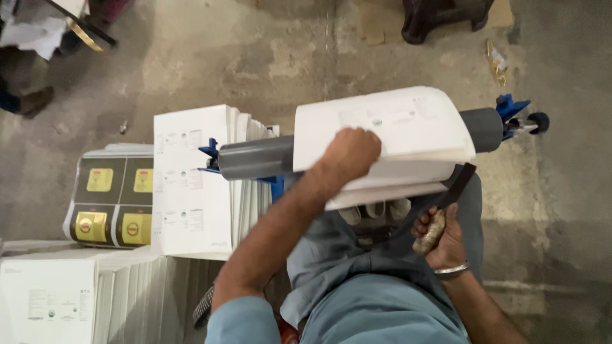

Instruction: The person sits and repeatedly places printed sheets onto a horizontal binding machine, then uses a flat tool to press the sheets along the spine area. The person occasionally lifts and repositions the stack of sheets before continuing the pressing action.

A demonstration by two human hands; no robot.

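Nearest, below the grey roller (255, 158), the right hand (441, 237) is clenched around a pale-handled tool (429, 233) with a dark blade; the left hand (349, 153) presses down, fingers curled, on a white sheet bundle (408, 137) draped over the roller, apparently mid-work. Left of the roller, many stacks of white printed sheets (191, 185) and a dark yellow-labelled stack (113, 200) sit on the floor (255, 51); no containers show.

There is only one view, from the camera on my head. It looks almost straight down past my chest and lap to the concrete floor (255, 57), near enough that my forearms fill the middle. My left hand (349, 151) and right hand (443, 234) sit near the centre; the floor runs out to every edge of the view.
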